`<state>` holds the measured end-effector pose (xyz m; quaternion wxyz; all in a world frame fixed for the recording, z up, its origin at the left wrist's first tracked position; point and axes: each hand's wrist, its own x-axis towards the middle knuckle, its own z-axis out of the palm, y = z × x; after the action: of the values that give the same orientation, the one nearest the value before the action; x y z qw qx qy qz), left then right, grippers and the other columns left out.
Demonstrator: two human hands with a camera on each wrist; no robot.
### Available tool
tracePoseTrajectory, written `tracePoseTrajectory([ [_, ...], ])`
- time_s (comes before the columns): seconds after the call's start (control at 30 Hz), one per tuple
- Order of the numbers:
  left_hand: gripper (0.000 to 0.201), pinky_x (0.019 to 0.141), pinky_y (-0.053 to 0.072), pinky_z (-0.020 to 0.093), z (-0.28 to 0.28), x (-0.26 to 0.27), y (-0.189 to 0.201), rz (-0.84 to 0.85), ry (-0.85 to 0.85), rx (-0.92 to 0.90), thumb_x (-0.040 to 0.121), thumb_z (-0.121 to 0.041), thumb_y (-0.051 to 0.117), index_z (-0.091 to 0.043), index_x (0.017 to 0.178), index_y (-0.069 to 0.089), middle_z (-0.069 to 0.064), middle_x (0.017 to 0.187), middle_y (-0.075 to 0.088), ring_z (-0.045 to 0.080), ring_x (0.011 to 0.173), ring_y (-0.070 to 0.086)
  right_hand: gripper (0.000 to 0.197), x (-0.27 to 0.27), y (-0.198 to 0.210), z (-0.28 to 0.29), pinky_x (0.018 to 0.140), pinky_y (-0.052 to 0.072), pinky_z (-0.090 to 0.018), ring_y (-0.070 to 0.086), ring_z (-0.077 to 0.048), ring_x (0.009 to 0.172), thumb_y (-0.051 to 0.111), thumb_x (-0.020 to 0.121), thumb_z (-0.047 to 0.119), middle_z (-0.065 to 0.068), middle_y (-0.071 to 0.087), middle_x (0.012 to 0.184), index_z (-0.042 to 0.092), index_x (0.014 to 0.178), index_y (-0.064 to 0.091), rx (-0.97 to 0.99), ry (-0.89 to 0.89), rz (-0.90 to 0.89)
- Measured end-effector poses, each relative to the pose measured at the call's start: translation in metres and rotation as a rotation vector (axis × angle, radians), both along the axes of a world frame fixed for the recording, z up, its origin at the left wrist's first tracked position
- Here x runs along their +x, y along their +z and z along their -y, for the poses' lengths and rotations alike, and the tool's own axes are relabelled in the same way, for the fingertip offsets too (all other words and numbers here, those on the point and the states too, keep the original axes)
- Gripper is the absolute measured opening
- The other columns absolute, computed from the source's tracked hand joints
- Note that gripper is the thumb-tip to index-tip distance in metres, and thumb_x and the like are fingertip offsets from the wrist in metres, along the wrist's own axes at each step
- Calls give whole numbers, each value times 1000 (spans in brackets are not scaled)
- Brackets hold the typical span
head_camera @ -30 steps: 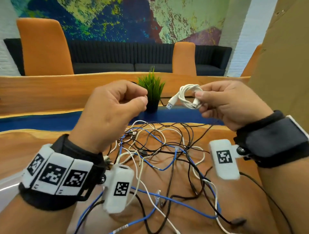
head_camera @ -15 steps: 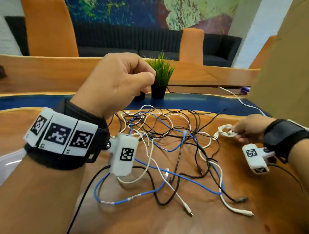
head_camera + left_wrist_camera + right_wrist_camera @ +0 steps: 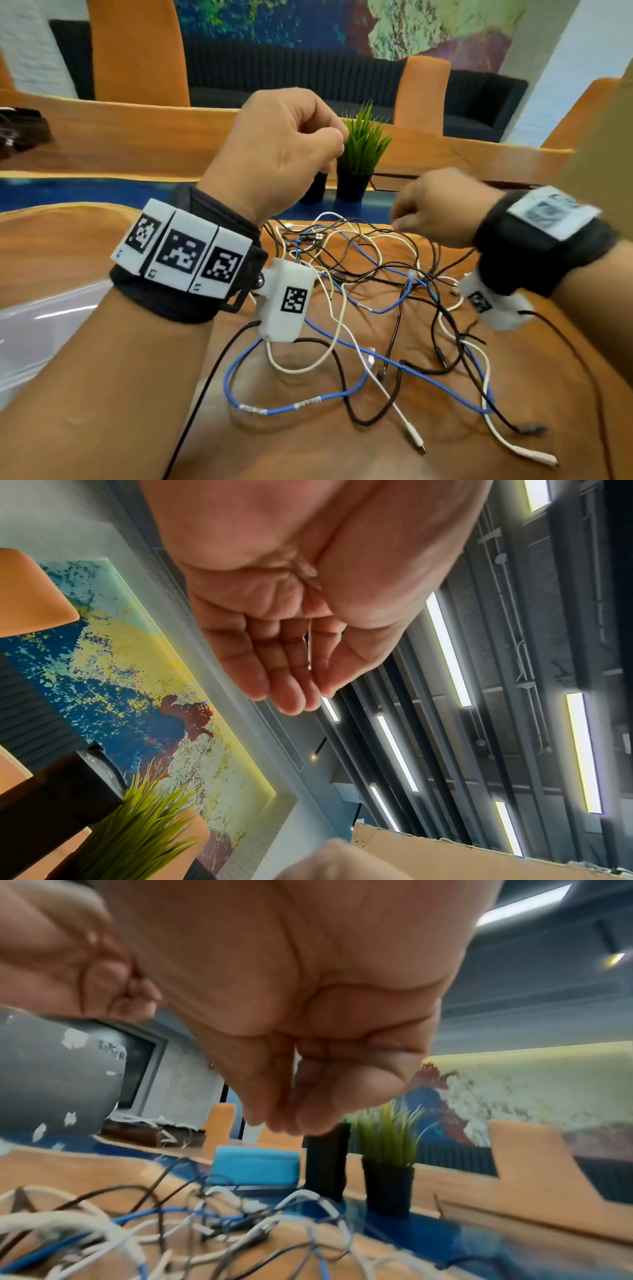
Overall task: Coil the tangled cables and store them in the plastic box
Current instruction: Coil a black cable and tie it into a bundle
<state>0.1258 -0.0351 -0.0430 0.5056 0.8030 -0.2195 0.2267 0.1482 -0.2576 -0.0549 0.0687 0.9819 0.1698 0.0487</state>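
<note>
A tangle of black, white and blue cables (image 3: 359,274) lies spread on the wooden table (image 3: 68,246); in the right wrist view the tangle (image 3: 205,1226) is just below the hand. My left hand (image 3: 284,147) is raised above the tangle's far left, fingers loosely curled, and holds nothing; in the left wrist view the palm of this hand (image 3: 291,642) is bare. My right hand (image 3: 435,209) hovers, blurred, over the tangle's far right edge, and its fingertips (image 3: 308,1118) are bunched against the thumb with no cable between them. The clear plastic box (image 3: 51,308) shows at the left edge.
A small potted grass plant (image 3: 363,147) and a black cylinder (image 3: 317,186) stand just beyond the tangle on a blue strip. A cardboard sheet (image 3: 609,137) rises at the right. A blue block (image 3: 255,1167) sits behind the cables.
The right hand took the coiled white cable down to the right side of the table, let go, and came back empty over the tangle. The left hand stayed raised.
</note>
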Motion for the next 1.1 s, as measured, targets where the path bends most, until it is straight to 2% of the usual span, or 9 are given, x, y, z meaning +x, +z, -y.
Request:
tracePoseTrajectory([
  [0.13, 11, 71, 60, 39, -6, -2, 6, 53, 1, -31, 86, -16, 62, -14, 86, 72, 9, 81, 74, 20, 74, 72, 26, 38, -42, -42, 70, 46, -29, 57, -27, 82, 64, 86, 42, -7, 70, 99, 16, 86, 69, -178, -99, -139],
  [0.23, 10, 72, 60, 41, -11, -4, 10, 49, -17, -63, 86, -16, 62, -14, 86, 72, 10, 81, 74, 21, 73, 72, 27, 50, -62, -44, 74, 42, -25, 60, -23, 97, 71, 83, 25, -4, 65, 113, 19, 109, 68, -128, -141, -313],
  [0.33, 11, 71, 60, 41, -13, -5, 12, 54, -24, -60, 86, -14, 62, -14, 85, 72, 8, 80, 75, 19, 73, 72, 11, 53, -53, -36, 70, 49, -28, 61, -18, 77, 66, 85, 14, 0, 69, 86, 15, 94, 73, 152, -194, -328],
  [0.4, 11, 70, 60, 40, -12, -4, 10, 38, -38, -53, 87, -14, 61, -14, 86, 72, 7, 80, 75, 19, 73, 72, 11, 50, -33, -31, 58, 51, -25, 58, -14, 59, 60, 86, 6, 1, 64, 65, 10, 85, 71, 620, -269, -361],
  [0.5, 11, 66, 55, 25, -6, -2, 6, 28, -46, 15, 89, -15, 63, -13, 89, 73, 1, 79, 74, 10, 72, 69, 19, 34, 7, -26, 51, 51, -20, 60, -13, 57, 50, 87, -3, -9, 67, 75, 4, 88, 68, 1288, -246, -453],
  [0.67, 29, 79, 54, 28, 4, 4, -10, -70, -70, 185, 90, -41, 67, -19, 110, 69, -6, 96, 71, 9, 89, 66, 17, 4, 46, -26, 59, 57, -25, 67, -16, 61, 59, 88, -6, -8, 72, 72, 6, 92, 69, 1327, 47, -319],
  [0.73, 23, 72, 53, 33, 6, 5, -11, 4, -70, 247, 96, -34, 60, -14, 99, 71, -1, 87, 71, 13, 81, 65, 12, -6, 47, -27, 58, 55, -30, 64, -18, 60, 65, 89, 4, -9, 71, 70, 12, 88, 73, 1250, 106, -194],
  [0.9, 20, 68, 54, 30, 12, 2, -12, -198, -351, -176, 101, -10, 52, 1, 99, 69, 3, 70, 64, 14, 66, 63, 9, -11, 28, -17, 59, 49, -26, 57, -10, 64, 73, 85, 18, -12, 70, 77, 21, 77, 74, 1177, 201, 123],
  [1.1, 26, 65, 55, 31, 17, -4, -8, -549, -656, -704, 91, -22, 50, -6, 89, 71, 2, 61, 54, 17, 57, 57, 16, -11, 2, -9, 63, 55, -34, 55, -14, 57, 63, 79, 22, -3, 59, 69, 10, 88, 70, 1835, 277, -243],
])
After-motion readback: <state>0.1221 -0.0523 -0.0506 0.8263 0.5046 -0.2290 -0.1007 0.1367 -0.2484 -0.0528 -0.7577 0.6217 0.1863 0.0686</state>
